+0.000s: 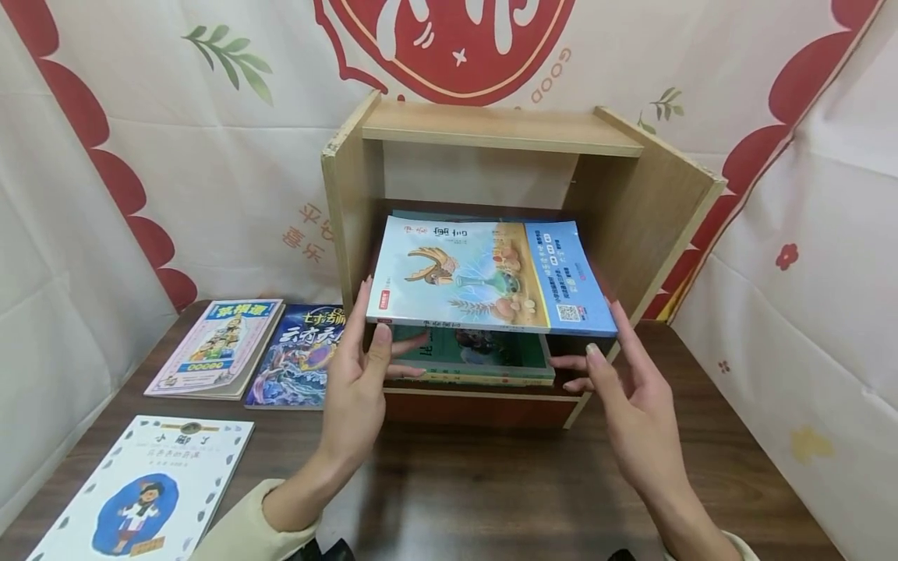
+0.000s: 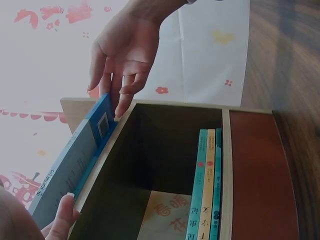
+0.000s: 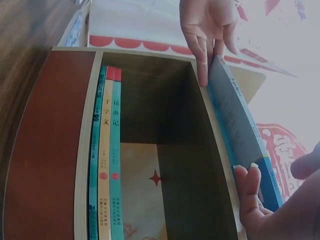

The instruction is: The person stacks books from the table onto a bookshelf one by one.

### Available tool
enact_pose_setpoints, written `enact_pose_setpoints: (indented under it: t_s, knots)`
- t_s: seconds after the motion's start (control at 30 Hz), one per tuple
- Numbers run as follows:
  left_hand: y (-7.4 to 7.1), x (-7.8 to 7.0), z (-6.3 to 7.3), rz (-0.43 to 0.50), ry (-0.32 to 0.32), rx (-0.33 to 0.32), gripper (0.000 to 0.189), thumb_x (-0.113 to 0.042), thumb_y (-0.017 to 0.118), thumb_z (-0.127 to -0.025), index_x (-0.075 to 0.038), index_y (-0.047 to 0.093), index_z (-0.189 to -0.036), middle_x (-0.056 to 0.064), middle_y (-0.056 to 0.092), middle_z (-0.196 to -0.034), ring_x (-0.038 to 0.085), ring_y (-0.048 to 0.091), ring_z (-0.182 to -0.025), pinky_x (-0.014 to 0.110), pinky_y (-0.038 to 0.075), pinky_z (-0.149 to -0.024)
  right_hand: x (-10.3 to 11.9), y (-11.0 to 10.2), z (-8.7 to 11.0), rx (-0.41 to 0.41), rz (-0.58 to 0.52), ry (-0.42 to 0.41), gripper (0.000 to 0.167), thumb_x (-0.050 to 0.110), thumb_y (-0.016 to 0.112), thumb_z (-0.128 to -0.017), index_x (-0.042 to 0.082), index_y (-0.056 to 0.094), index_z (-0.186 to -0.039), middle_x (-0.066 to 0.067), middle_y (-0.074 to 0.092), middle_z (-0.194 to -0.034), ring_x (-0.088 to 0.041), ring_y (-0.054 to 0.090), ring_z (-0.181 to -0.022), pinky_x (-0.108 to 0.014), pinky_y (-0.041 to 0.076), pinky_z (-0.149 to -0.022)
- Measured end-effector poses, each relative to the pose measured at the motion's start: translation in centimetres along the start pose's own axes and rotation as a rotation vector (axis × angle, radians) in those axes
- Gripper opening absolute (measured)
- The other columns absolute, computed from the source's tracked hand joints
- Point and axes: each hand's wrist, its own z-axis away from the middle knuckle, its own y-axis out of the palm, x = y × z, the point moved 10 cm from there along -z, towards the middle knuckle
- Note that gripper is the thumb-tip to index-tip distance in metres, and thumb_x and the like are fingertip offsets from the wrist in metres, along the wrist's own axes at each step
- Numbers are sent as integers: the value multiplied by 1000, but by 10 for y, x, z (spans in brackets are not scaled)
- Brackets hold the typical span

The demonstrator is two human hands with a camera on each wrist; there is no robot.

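Note:
In the head view, an illustrated book with a white and blue cover [image 1: 463, 269] lies face up across the shelf's middle. My left hand [image 1: 354, 382] is at its left front corner, index finger along the side and thumb at the front edge. My right hand [image 1: 641, 405] mirrors this at the right front corner. The other fingers reach below the book on both sides. Seen from the right wrist, the book [image 3: 232, 110] stands out past the board edge, with a strip of teal under it. Its barcoded underside shows in the left wrist view.
The wooden shelf unit [image 1: 501, 139] stands on the dark table [image 1: 449, 499]. Several books [image 1: 484, 354] are stacked in its lower compartment. Left of it lie a pink-bordered book [image 1: 220, 347], a blue fantasy book [image 1: 295, 358] and a white book [image 1: 150, 491]. Printed cloth [image 1: 231, 179] hangs close around.

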Motion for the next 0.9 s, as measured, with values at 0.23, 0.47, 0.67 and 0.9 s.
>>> enact_pose_setpoints:
  t_s: [0.23,0.47,0.67,0.9]
  knots:
    - [-3,0,6,-50,-12,3,53,-20,34,-106,-19,13,-154,-6,15,-157,22,68,-94,39,53,-86,0,-1,5,-3,41,20,57,29,44,-103,36,16,-152,-6,46,-140,-19,67,-92,-16,49,-83]
    - [-1,1,7,-80,-5,6,54,-22,35,-106,-20,12,-155,-5,15,-157,23,69,-87,37,54,-83,0,1,7,10,43,14,59,28,45,-103,38,14,-152,0,37,-147,-19,67,-92,-17,50,-83]
    - [-2,-1,5,-81,-3,-12,54,-19,38,-105,-20,15,-154,-5,14,-157,21,69,-91,36,55,-80,1,1,3,30,68,16,58,29,46,-102,41,15,-151,-3,44,-143,-18,67,-92,-16,48,-84]
    - [-6,-8,16,-125,12,-33,51,-19,40,-105,-17,21,-153,-2,28,-154,21,68,-94,26,55,-72,1,-1,15,58,136,74,58,33,45,-102,43,14,-151,3,40,-148,-15,67,-94,-10,44,-86]
